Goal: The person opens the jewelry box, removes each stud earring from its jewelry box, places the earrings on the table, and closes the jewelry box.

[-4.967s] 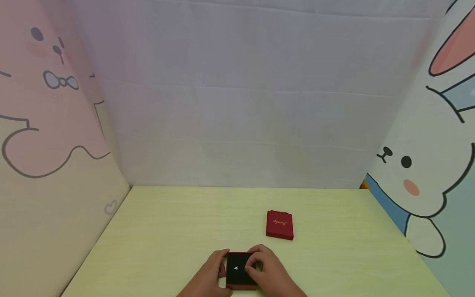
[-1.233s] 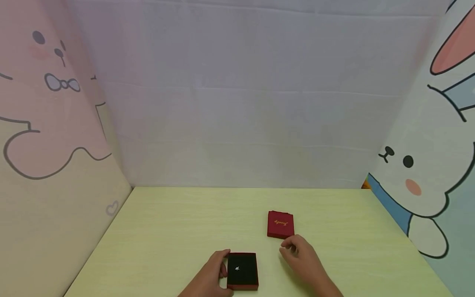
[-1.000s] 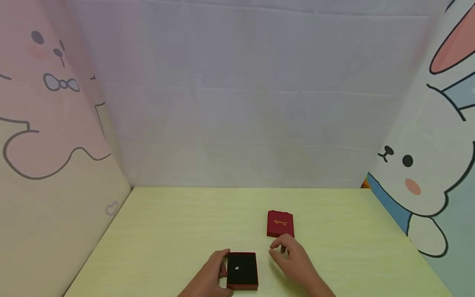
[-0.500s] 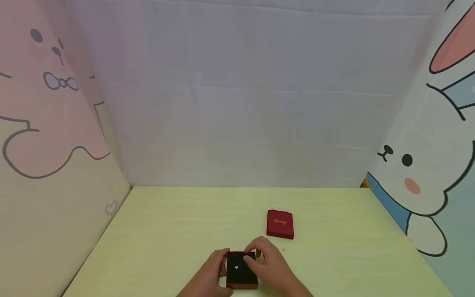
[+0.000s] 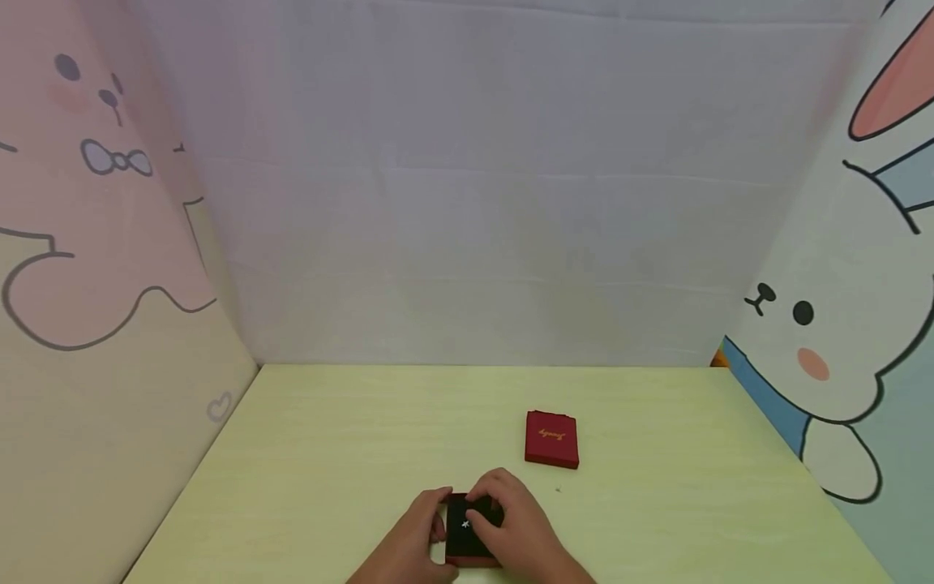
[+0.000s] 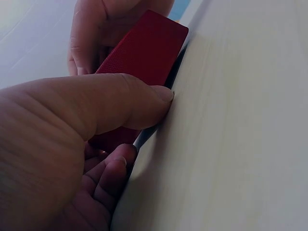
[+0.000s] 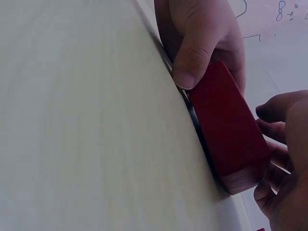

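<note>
A small red jewellery box [image 7: 231, 125] with a black insert [image 5: 456, 543] lies at the near middle of the table. On the insert sits a tiny silver star-shaped piece [image 5: 465, 524]. My left hand [image 5: 419, 535] grips the box by its left side, thumb at the near edge and index finger at the far corner; the left wrist view shows that thumb [image 6: 139, 103] along the red wall. Over the insert's right half is my right hand [image 5: 520, 527], index finger and thumb bent but apart, the thumb tip beside the star.
A red lid [image 5: 551, 440] with gold lettering lies on the pale table [image 5: 350, 438], beyond the box and to its right. A tiny dark speck [image 5: 558, 489] is on the table below the lid. Cloth walls [image 5: 467, 243] stand at the back and both sides.
My right hand was out to the right near the lid, came back over the box, and has shifted a little further left towards the star. The left hand keeps its grip.
</note>
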The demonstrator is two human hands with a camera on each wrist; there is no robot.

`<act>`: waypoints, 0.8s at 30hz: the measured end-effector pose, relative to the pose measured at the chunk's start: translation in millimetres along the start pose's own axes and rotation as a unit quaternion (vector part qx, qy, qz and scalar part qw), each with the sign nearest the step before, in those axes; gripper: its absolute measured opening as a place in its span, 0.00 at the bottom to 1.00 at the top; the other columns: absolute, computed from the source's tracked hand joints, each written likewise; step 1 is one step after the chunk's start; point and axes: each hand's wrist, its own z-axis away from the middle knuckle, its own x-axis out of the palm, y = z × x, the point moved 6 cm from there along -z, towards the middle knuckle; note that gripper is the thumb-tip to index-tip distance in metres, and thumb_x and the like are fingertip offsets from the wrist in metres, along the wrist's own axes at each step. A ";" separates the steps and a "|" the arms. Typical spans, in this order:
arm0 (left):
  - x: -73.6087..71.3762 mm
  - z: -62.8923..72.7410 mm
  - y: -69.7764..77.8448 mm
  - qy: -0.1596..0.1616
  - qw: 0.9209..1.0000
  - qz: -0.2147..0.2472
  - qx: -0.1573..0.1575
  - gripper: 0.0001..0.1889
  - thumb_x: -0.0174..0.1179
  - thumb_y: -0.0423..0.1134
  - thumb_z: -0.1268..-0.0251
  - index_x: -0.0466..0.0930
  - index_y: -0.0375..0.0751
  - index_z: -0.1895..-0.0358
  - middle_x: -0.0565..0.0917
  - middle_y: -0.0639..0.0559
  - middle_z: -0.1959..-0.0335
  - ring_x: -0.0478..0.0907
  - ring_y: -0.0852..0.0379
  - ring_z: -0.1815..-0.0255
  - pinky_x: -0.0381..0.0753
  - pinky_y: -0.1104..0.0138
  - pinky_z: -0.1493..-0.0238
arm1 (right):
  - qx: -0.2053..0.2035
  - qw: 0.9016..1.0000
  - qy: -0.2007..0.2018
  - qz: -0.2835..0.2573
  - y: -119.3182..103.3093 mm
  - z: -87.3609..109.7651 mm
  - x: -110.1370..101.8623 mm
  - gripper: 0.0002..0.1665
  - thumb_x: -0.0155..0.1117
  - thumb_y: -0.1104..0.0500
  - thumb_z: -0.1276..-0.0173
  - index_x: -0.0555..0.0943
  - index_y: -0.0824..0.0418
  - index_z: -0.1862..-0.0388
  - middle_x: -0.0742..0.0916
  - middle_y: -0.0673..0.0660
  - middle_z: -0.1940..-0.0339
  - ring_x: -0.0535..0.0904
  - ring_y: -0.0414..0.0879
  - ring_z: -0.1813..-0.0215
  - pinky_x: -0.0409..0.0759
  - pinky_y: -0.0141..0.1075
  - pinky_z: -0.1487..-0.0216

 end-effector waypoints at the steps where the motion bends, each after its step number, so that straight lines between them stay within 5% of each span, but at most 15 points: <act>1: -0.1 0.0 -0.1 0.000 1.000 0.001 0.000 0.49 0.78 0.37 0.52 0.61 0.30 0.26 0.71 0.51 0.57 0.71 0.61 0.62 0.73 0.68 0.60 | 0.001 1.000 0.000 0.000 0.1 0.3 0.5 0.04 0.67 0.48 0.26 0.84 0.44 0.56 0.79 0.40 0.52 0.76 0.40 0.50 0.78 0.39 0.46; 24: -1.2 0.7 1.8 -0.003 1.000 -0.001 0.019 0.49 0.78 0.36 0.49 0.60 0.28 0.25 0.71 0.53 0.58 0.69 0.62 0.63 0.73 0.68 0.60 | -0.020 0.997 -0.001 0.069 -0.9 0.3 15.4 0.07 0.70 0.48 0.29 0.84 0.45 0.55 0.80 0.43 0.46 0.78 0.42 0.47 0.81 0.44 0.45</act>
